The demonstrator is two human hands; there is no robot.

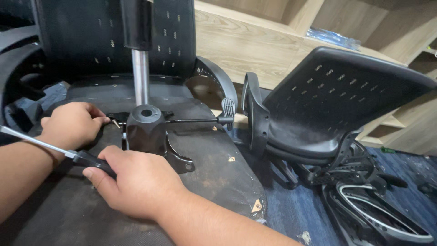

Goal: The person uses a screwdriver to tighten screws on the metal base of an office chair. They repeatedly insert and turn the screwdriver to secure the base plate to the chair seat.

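Pale wooden shelving [255, 43] fills the upper half of the frame behind a blue carpeted floor [296, 207], where office chairs lie dismantled. At lower left an upturned chair seat [214, 150] shows its worn black underside, turned up so the tilt mechanism [148, 132] at centre is reachable; from it the gas lift cylinder [140, 77] rises to the top edge, and a thin adjustment lever [200, 120] runs right to a grey paddle handle. The left hand [73, 124] is curled shut beside the mechanism, fingertips pinching a small screw [115, 123] at its bracket; the right hand [136, 182] is wrapped around a black-handled screwdriver [50, 148], its shaft pointing to the left edge, parked rather than driving. A second chair [337, 105] lies tipped at right.
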